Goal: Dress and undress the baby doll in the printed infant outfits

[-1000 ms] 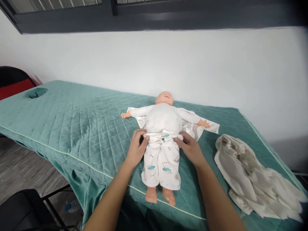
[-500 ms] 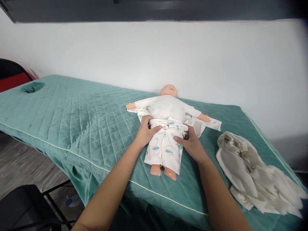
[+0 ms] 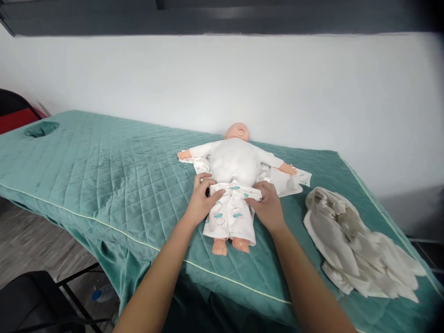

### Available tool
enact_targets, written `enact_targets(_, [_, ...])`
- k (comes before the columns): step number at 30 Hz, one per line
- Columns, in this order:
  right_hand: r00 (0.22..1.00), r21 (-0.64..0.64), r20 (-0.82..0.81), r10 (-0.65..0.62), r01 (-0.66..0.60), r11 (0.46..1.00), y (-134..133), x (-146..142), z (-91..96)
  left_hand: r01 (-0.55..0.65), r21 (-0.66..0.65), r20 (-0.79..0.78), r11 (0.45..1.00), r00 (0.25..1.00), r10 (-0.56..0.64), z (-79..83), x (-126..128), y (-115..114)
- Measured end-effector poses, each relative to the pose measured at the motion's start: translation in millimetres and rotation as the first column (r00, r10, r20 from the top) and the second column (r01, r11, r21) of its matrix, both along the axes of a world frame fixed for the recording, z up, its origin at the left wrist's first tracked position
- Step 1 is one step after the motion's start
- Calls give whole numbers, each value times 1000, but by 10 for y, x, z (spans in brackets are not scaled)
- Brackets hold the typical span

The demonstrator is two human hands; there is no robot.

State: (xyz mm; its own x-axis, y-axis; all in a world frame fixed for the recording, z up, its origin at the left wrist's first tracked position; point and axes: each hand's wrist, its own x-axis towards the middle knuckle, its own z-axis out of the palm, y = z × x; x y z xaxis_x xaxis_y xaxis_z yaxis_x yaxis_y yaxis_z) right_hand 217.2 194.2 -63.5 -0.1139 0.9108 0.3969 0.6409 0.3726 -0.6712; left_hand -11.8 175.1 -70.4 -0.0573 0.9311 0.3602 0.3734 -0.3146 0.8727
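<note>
A baby doll [image 3: 233, 159] with a white cloth body lies on its back, arms spread, feet toward me. White printed trousers [image 3: 229, 215] cover its legs, and their waistband sits folded at the hips. My left hand [image 3: 203, 198] grips the waistband's left side between thumb and fingers. On the other side, my right hand [image 3: 268, 206] pinches the waistband, its thumb lying over the front. Spread beneath the doll's back and arms is a printed white top [image 3: 286, 181]. Both bare feet stick out of the trouser legs.
The doll lies on a bed with a green quilted cover [image 3: 138, 171], which has a face hole [image 3: 41, 129] at the far left. A crumpled cream cloth [image 3: 347, 245] is to the right. A black chair [image 3: 38, 300] stands at lower left; a white wall [image 3: 208, 78] rises behind.
The waistband has moved down toward the feet, baring more of the doll's lower belly. Both hands still hold it. The whole view has shifted slightly.
</note>
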Motion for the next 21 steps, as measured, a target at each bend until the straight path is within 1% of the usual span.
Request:
enact_targets(4, [998,24,44,-37,36,999,-34,-25,12,16,-26,-67,1000,998,-17,-30,-16,-307])
enact_targets(7, [994,-4,78,-74,74,997,-42,-39,18,-9,-42,-92,999,996,5,-59,-13,-426])
enact_targets(10, [990,-37,89,-106,109,993,-63,-49,35,-15,-50,-94,999,996,10,-74,-4,-428])
enact_targets(13, [993,-102,26,-113,115,988,-158,-73,62,-14,-52,-92,999,996,10,-80,0,-399])
enact_targets(17, [989,-212,-132,-68,39,976,-392,-129,92,-16,-62,-93,998,996,10,-95,-4,-389])
enact_targets(21, [975,-274,-222,-31,-32,961,-528,-155,91,-19,-44,-78,999,997,16,-113,-9,-390])
